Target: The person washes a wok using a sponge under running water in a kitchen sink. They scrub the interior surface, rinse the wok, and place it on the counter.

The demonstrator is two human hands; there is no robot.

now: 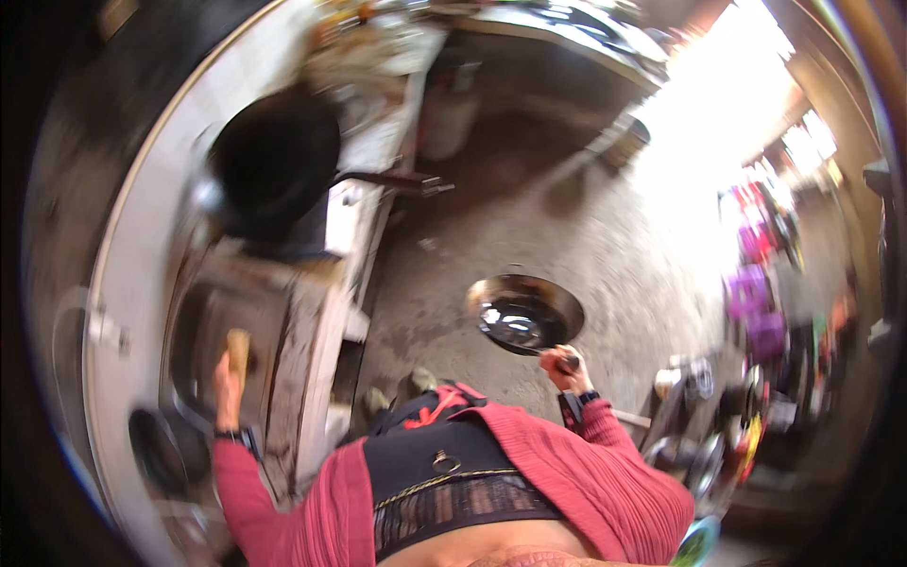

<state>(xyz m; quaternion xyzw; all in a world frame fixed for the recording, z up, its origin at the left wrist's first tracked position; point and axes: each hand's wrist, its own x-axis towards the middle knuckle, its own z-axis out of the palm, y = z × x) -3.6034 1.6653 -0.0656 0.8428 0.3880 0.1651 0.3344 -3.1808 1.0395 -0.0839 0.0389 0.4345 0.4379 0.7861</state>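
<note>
My right hand (565,368) grips the dark handle of a metal wok (528,312), which hangs over the concrete floor. Shiny highlights show inside its bowl, perhaps from liquid; I cannot tell for sure. On the other side, my left hand (228,386) is closed around a short tan object, perhaps a scrubbing brush (238,354), above a sink basin (205,340). Beyond the basin a large dark pan (276,163) with a long handle stands on the counter. Motion blur hides finer detail.
The worn wooden counter edge (301,368) runs along my left. A round black pan (157,446) lies near the wall. At the right are a low bench with bowls (673,453) and purple plastic items (751,312). A bucket (623,138) stands farther off.
</note>
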